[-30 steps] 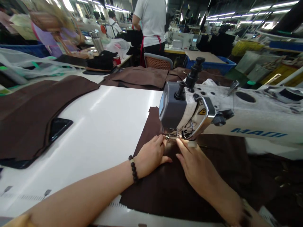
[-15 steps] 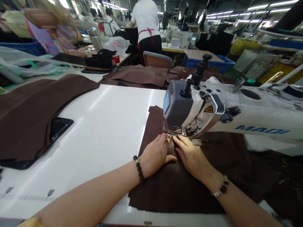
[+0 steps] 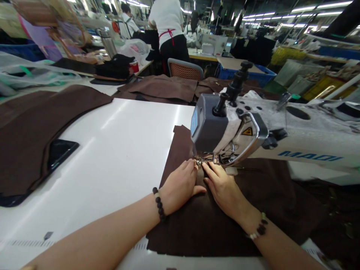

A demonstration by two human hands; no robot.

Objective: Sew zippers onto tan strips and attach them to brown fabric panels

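While the left hand [image 3: 180, 183] lies flat on brown fabric [image 3: 201, 234] at lower centre, the flattened right hand [image 3: 227, 191] touches it beside the sewing machine [image 3: 287, 137].

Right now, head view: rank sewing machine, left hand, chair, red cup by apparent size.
1. Sewing machine
2. Left hand
3. Chair, partly hidden and farther off
4. Red cup

We've got both bare forearms [image 3: 112, 228] angling in from the lower corners, converging ahead. Our left hand [image 3: 180, 185] is palm down, fingers together and slightly bent, thumb [image 3: 199, 190] stuck out rightward. Our right hand [image 3: 225, 189] is palm down too, pointing forward-left, its fingertips [image 3: 204, 165] near the left's but apart.
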